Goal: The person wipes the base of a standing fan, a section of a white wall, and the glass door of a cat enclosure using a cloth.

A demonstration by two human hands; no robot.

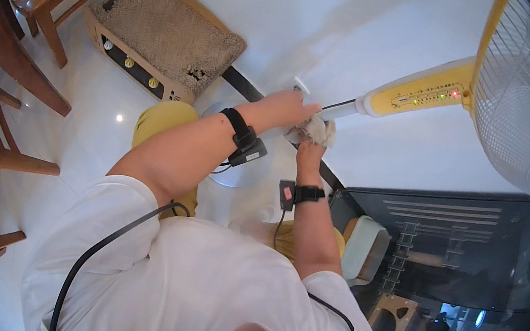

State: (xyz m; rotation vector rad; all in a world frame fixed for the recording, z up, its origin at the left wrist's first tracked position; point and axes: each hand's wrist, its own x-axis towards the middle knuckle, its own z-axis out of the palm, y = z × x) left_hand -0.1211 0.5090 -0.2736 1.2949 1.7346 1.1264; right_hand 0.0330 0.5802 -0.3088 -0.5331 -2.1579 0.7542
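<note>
My left hand [280, 109] is beside the lower pole of a yellow and white standing fan [415, 92], just below a wall socket [301, 86]. Its fingertips point towards the pole, and whether they grip anything is hidden. Right next to it, my right hand [312, 147] holds a crumpled greyish-white cloth [319, 131] against the pole; the cloth covers most of its fingers. Small lights glow on the fan's control panel. Beneath my forearms, the fan's round pale base [237, 164] stands on the floor.
A worn cardboard cat scratcher [172, 28] with small balls in its side lies at the upper left. Wooden chairs [6, 159] stand along the left. At the right are a dark glass-panelled cabinet [441, 246] and a pale green bin [363, 245]. A black cable [90, 252] runs along my left sleeve.
</note>
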